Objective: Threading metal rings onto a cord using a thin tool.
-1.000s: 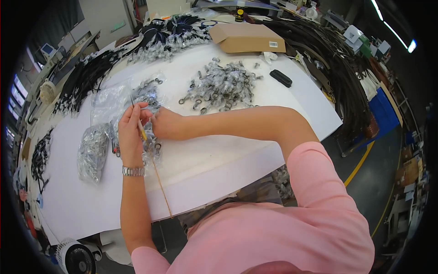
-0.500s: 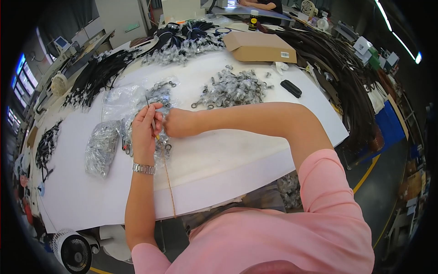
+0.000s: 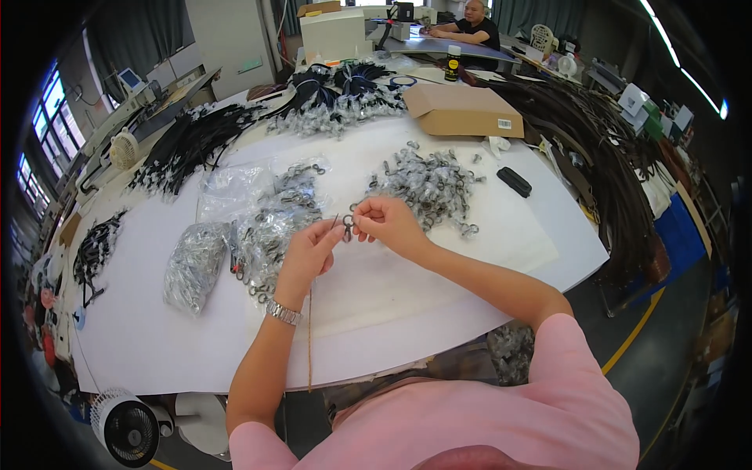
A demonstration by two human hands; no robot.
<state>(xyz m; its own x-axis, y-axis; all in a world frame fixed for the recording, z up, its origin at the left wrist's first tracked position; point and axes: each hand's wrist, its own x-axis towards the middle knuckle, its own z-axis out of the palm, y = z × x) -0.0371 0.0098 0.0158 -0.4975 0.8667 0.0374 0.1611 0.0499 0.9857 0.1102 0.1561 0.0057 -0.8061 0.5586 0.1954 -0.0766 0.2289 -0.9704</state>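
Over the middle of the white table, my two hands nearly meet. My right hand pinches a small dark metal snap hook with a ring at its top. My left hand, with a metal watch at the wrist, is closed on a thin dark pointed tool; its fingertips are beside the hook, and whether they touch it I cannot tell. Just beyond my right hand lies a heap of plastic-wrapped metal hooks. More hooks lie in clear plastic left of my left hand.
A full clear plastic bag lies at the left. Black strap bundles and a cardboard box stand farther back. A black case lies right, near long dark strips. A thin cord hangs over the front edge. Another person sits beyond.
Both hands have moved right, away from the plastic-covered hooks on the left. A hook now shows between them in the right fingers. The view has shifted, and more of the far room shows.
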